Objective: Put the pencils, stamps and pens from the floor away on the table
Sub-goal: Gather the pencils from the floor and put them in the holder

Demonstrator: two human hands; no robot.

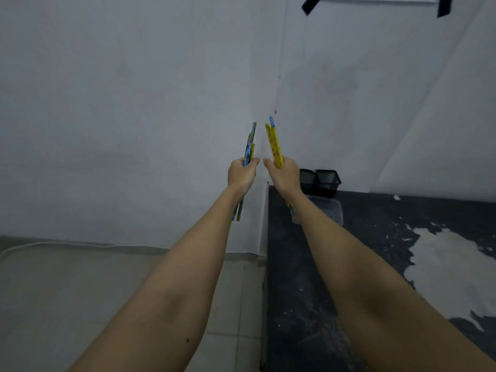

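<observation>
Both my arms reach forward at chest height. My left hand (241,174) grips a bunch of blue and yellow patterned pencils (250,146), held upright, with their lower ends poking out below my wrist. My right hand (285,175) grips a second bunch of mostly yellow pencils (274,143), also upright. The two hands are close together, thumbs almost touching, just left of and above the dark table's (375,264) far left corner.
Two black mesh holders (326,182) stand at the table's back edge against the white wall, with a clear plastic box (328,210) in front of them. A worn pale patch (442,259) marks the tabletop. Tiled floor (107,291) lies to the left.
</observation>
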